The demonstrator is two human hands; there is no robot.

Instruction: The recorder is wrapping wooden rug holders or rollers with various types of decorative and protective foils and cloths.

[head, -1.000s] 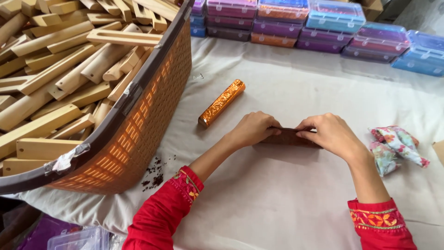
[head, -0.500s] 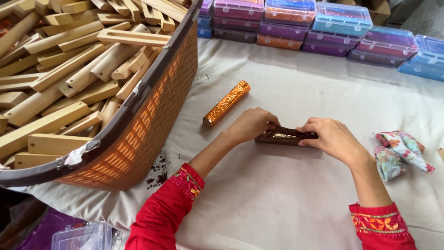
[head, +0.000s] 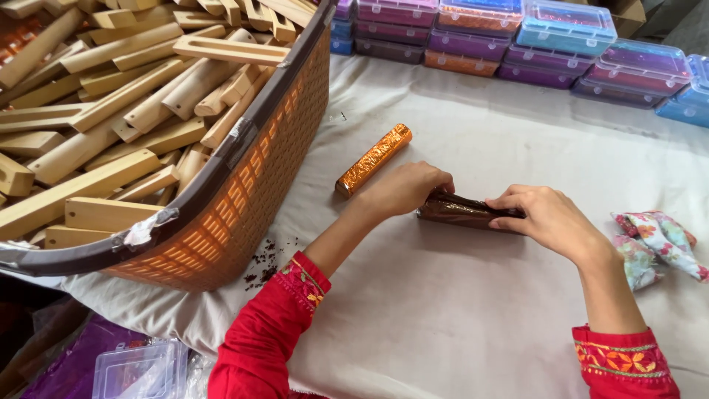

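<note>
My left hand (head: 405, 188) and my right hand (head: 543, 215) both grip a dark brown foil-wrapped roll (head: 461, 210) lying on the white cloth (head: 458, 310), one hand at each end. Just left of my left hand lies an orange foil-wrapped cylinder (head: 374, 159), slanted on the cloth and untouched. Both my arms wear red sleeves with embroidered cuffs.
A large brown woven basket (head: 251, 177) full of pale wooden pieces (head: 111, 111) fills the left. Stacked coloured plastic boxes (head: 517, 37) line the far edge. A floral cloth bundle (head: 657, 240) lies at right. A clear plastic box (head: 140, 369) sits bottom left. Dark crumbs (head: 269, 258) lie by the basket.
The view has shifted slightly. My hands stay on the brown roll, and its dark foil shows more between them now.
</note>
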